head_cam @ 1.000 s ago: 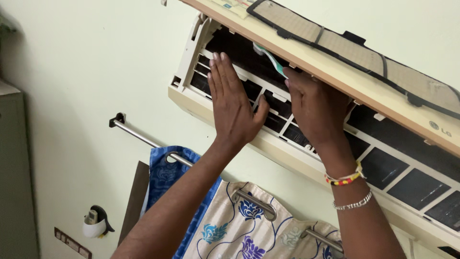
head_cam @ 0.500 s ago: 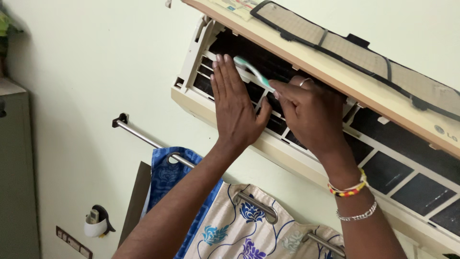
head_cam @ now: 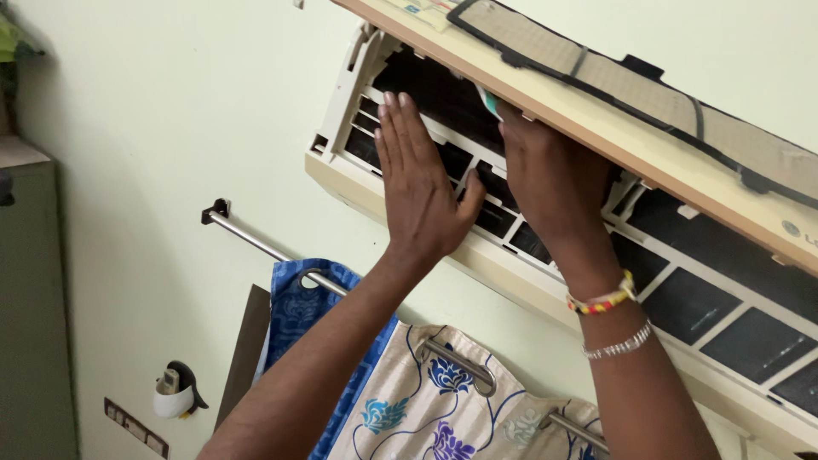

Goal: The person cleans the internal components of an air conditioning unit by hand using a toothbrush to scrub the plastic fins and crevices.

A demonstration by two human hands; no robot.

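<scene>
So the left hand [head_cam: 419, 192] is laid flat against the white grille [head_cam: 443, 140] of a wall-mounted air conditioner [head_cam: 545, 285], fingers [head_cam: 397, 128] straight and open, not gripping anything, thumb pressed on one of the grille bars. Right next to it, the right hand [head_cam: 554, 183] reaches up under the raised front cover [head_cam: 596, 128], and its fingers are closed around a toothbrush [head_cam: 489, 102] with a white and teal handle; only a short bit of the handle pokes out above the knuckles, right at the lower edge of the cover, and the bristle end is hidden so I can't tell what it's touching. Two bracelets sit on the right wrist, a beaded one [head_cam: 603, 301] and a silver chain [head_cam: 617, 345]. A mesh filter [head_cam: 613, 72] with a black frame lies on top of the lifted cover. Below the unit there's a metal curtain rod [head_cam: 256, 243] with a blue curtain [head_cam: 298, 319] and a cream floral curtain [head_cam: 426, 400] hanging on it. Lower left on the wall is a little penguin-shaped holder [head_cam: 175, 393].
</scene>
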